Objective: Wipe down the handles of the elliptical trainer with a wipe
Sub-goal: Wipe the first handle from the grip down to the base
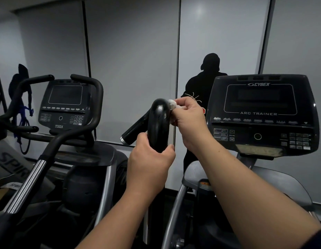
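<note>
The left hand [150,159] grips the black handle [159,123] low on its upright part, fingers closed around it and the thumb on the near side. The right hand [187,115] is higher, at the top curve of the handle, with the fingers pinched on a small white wipe [173,103] that is pressed against the right side of the handle. Most of the wipe is hidden inside the fingers, so only a crumpled corner shows near the handle top. A side branch of the handle with a silver end cap [124,140] points down and left, behind the left hand. Just right of the hands stands the console [262,112] of this machine, with a dark screen. On the left is a second trainer [64,106] with its own dark console and curved bars. Behind, the grey panels [132,60] seem to reflect a dark figure, but it is too dark to tell more.
</note>
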Motion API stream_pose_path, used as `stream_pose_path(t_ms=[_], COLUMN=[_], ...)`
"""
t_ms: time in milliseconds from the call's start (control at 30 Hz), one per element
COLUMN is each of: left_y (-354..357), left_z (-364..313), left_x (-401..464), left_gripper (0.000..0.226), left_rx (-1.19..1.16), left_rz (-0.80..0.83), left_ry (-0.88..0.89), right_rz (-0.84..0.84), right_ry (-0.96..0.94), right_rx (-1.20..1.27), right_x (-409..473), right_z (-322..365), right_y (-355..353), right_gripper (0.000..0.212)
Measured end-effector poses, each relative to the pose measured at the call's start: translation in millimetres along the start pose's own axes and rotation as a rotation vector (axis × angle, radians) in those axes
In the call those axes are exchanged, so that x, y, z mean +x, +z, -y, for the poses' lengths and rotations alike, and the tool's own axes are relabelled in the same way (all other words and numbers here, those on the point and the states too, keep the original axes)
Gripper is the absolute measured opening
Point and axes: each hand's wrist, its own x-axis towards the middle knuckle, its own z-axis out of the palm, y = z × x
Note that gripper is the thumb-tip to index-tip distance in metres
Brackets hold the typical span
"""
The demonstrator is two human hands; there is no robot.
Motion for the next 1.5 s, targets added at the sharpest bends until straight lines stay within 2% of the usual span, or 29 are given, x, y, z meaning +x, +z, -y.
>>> stream_pose_path(t_ms=[100,467,700,800,1133,1333,1500], left_y=[0.0,2.0,2.6,2.0,2.9,3.8,3.3], left_z=[0.8,0.5,0.7,0.9,2.7,3.2,3.2], left_x=[0.3,0.4,0.4,0.5,0.9,2.1,1.5], left_gripper=[0.026,0.026,0.025,0.025,0.024,0.025,0.025], left_rx=[-0.005,0.009,-0.001,-0.010,-0.017,0.000,-0.003], left_rz=[0.002,-0.026,-0.024,-0.024,-0.031,-0.038,-0.034], left_ry=[0.007,0.025,0.026,0.020,0.018,0.018,0.018], right_rz=[-0.006,-0.013,-0.058,-0.086,-0.015,0.017,0.073], right_ry=[0.011,0.152,0.150,0.118,0.069,-0.016,-0.105], right_rx=[0.089,0.131,0.192,0.222,0.067,0.038,-0.061], right_x=[3.5,7.1,10.7,15.3,17.0,16.5,17.8], right_z=[-1.3,-16.5,-17.2,-16.1,-9.2,-2.2,7.4], right_y=[1.3,6.7,9.2,8.6,6.4,4.0,0.0], right_gripper=[0.006,0.009,0.012,0.015,0.016,0.021,0.016])
